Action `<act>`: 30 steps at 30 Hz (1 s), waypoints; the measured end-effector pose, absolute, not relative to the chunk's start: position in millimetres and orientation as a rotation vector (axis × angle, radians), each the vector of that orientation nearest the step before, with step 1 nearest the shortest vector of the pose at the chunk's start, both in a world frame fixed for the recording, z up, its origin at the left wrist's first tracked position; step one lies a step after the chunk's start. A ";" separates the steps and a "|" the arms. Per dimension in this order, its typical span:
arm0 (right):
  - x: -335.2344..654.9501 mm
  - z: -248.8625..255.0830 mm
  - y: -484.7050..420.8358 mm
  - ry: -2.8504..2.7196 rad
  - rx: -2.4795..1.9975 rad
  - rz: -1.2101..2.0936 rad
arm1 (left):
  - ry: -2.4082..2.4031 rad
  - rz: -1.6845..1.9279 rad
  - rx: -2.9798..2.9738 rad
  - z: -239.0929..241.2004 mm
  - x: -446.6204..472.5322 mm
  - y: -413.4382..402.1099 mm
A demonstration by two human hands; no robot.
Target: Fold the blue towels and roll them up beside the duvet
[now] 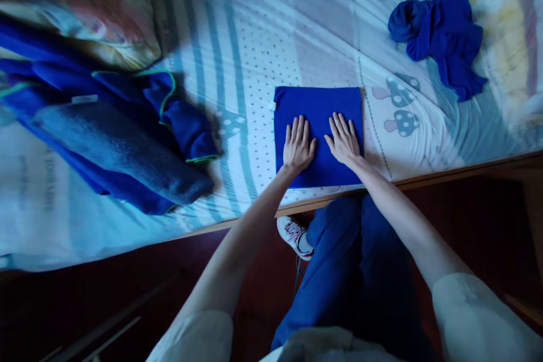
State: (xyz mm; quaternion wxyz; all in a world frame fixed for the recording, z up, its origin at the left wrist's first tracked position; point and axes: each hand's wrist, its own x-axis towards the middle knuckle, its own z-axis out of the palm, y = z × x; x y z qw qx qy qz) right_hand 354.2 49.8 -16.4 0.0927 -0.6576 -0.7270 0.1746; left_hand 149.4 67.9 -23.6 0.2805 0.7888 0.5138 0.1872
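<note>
A blue cloth (318, 104), spread in a flat, nearly square shape, lies at the front edge of the bed. Its left edge carries a small white tag. My left hand (298, 144) rests flat on the left half of the cloth, fingers stretched forward. On the right half lies my right hand (343, 138), palm down with the fingers slightly spread. The two hands are apart, and neither grips anything. Whether the cloth is folded into layers cannot be made out from above.
A crumpled blue cloth (445, 39) sits at the right. To the left is a heap of blue garments (123, 136) with green edging. Patterned pillows (102, 17) lie at the back left and far right. The bed's wooden edge (424, 180) runs along the front, above a dark floor.
</note>
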 end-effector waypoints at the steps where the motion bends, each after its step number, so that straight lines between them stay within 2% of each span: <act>1: 351.5 -13.5 39.9 -2.168 -1.950 0.540 | 1.379 0.494 2.117 -22.8 147.2 47.9; 6: 353.2 3.2 6.2 -2.063 -2.085 0.541 | 1.496 0.486 2.092 -21.0 115.1 -17.1; 17: 350.0 24.5 -60.9 -1.654 -2.366 0.618 | 1.423 0.480 2.064 -28.8 49.4 -66.4; 20: 360.5 38.6 -80.1 -1.750 -2.323 0.581 | 1.419 0.474 2.098 -27.0 38.8 -69.9; 25: 376.2 50.5 -107.4 -2.149 -1.948 0.690 | 1.364 0.297 2.371 -14.3 45.9 -61.2; 30: 380.4 42.4 -113.4 -2.145 -2.021 0.662 | 1.262 0.072 2.541 -10.9 62.8 -40.0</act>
